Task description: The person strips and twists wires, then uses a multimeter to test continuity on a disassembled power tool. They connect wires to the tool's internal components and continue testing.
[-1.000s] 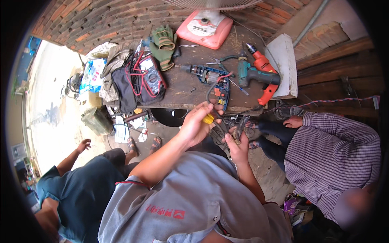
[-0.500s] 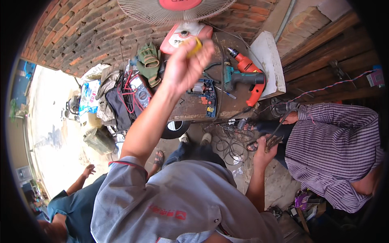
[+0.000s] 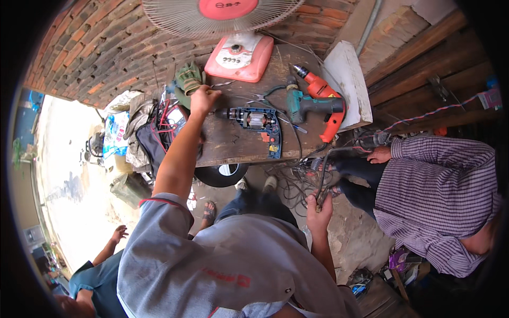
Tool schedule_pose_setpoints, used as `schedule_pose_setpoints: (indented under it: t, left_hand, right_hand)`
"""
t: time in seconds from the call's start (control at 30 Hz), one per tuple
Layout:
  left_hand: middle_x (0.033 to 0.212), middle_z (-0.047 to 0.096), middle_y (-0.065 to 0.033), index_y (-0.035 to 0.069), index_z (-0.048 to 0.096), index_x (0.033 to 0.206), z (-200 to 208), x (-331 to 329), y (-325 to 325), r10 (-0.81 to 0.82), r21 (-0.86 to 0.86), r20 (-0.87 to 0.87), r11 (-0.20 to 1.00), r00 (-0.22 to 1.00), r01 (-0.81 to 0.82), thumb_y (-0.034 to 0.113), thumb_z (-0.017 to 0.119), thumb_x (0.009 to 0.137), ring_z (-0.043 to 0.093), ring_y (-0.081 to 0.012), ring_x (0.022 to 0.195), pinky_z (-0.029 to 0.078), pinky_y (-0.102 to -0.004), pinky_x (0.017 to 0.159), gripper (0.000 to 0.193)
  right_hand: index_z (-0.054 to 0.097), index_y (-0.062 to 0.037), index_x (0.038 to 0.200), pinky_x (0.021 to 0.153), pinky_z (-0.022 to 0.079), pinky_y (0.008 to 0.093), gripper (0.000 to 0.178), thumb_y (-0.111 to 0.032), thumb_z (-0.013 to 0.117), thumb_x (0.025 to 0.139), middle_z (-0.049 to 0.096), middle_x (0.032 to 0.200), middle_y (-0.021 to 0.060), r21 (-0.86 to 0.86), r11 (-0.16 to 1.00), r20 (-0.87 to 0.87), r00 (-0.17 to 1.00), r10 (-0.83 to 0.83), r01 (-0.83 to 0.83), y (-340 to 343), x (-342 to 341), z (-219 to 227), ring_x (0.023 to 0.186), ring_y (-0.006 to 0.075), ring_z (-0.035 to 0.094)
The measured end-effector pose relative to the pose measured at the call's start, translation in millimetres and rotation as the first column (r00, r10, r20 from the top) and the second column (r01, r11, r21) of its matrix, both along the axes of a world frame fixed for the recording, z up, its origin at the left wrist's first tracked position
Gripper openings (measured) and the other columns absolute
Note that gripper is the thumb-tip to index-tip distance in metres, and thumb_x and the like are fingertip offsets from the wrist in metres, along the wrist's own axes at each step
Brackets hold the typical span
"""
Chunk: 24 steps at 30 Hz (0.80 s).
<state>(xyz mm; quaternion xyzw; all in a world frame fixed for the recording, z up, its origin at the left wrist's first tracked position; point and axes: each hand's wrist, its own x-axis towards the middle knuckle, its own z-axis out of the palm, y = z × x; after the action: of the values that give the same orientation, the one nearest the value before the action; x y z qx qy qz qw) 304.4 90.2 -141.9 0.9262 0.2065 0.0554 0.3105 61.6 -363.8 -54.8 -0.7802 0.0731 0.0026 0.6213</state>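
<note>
My left hand [image 3: 202,100] is over the table's left part, its fingers curled in beside the green work gloves [image 3: 189,79]. What those fingers hold, if anything, is hidden. Just right of it lies an opened blue power drill [image 3: 258,120], its motor and inner parts exposed. My right hand [image 3: 319,209], low in front of the table, is closed around a dark cable [image 3: 322,183]. A teal cordless drill [image 3: 313,105] lies partly over an orange corded drill [image 3: 318,85] on the right of the table. Pliers [image 3: 260,98] lie behind the opened drill.
A pink and white fan [image 3: 239,57] stands at the back against brick. The multimeter [image 3: 174,117] and its red leads lie at the left. Tangled cables [image 3: 291,193] cover floor below the table. One person in a checked shirt [image 3: 435,191] is at right, another [image 3: 98,273] at lower left.
My left hand has moved down and left from near the fan to the gloves; the yellow thing it held is out of sight. My right hand has moved left and slightly down with the cable.
</note>
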Motion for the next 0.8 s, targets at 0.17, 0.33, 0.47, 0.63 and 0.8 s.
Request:
schedule_pose_setpoints:
  t: [0.17,0.33,0.47,0.63,0.8]
  left_hand:
    - [0.127,0.065,-0.0176,0.01,0.063,0.121,50.9,-22.7,-29.7,0.051,0.326,-0.329,0.943,0.943,0.062,0.045,0.067,0.092,0.07,-0.0371,0.106,0.056,-0.05,0.089,0.046]
    - [0.114,0.072,-0.0146,0.004,0.07,0.121,83.4,-85.9,-81.6,-0.176,-0.351,0.016,0.921,0.984,0.17,0.036,0.062,0.1,0.071,-0.0239,0.094,0.055,-0.0357,0.072,0.04]
    - [0.123,0.071,-0.0094,0.003,0.064,0.133,145.6,-154.3,-118.0,-0.198,-0.885,0.077,0.438,0.977,0.159,0.041,0.048,0.108,0.069,-0.0158,0.104,0.05,-0.0233,0.064,0.048]
    - [0.121,0.071,-0.0101,0.001,0.053,0.144,164.7,-202.8,-96.0,-0.128,-0.941,0.151,0.285,0.98,0.183,0.035,0.05,0.109,0.069,-0.0152,0.104,0.054,-0.025,0.071,0.049]
    - [0.101,0.071,-0.0064,0.003,0.06,0.133,160.5,-249.8,-81.9,-0.091,-0.964,0.124,0.224,0.988,0.141,0.02,0.053,0.108,0.068,-0.0143,0.096,0.055,-0.0311,0.085,0.031]
  right_hand:
    - [0.057,0.0016,0.114,0.075,0.054,0.033,0.023,-0.008,0.066,0.096,0.069,0.09,0.0084,-0.119,0.984,0.042,0.989,0.14,-0.134,8.1,15.9,0.0,0.08,0.0178,0.068]
    - [0.059,-0.0015,0.114,0.071,0.055,0.0387,0.026,-0.006,0.069,0.09,0.07,0.091,0.0157,-0.265,0.899,0.042,0.927,0.372,-0.349,52.4,39.8,21.3,0.08,0.0305,0.071]
    - [0.061,-0.0028,0.111,0.069,0.054,0.0402,0.027,-0.003,0.071,0.086,0.068,0.09,0.0162,-0.303,0.795,0.053,0.824,0.565,-0.526,83.6,46.0,34.7,0.08,0.0337,0.069]
    - [0.061,-0.0035,0.111,0.074,0.055,0.0435,0.028,-0.003,0.071,0.085,0.069,0.096,0.0208,-0.264,0.645,-0.037,0.676,0.736,-0.717,102.6,43.4,27.5,0.088,0.0409,0.069]
    - [0.06,-0.0012,0.112,0.072,0.055,0.0361,0.027,-0.005,0.07,0.088,0.069,0.091,0.0125,-0.182,0.571,-0.067,0.59,0.805,-0.8,106.4,46.6,18.1,0.082,0.0212,0.069]
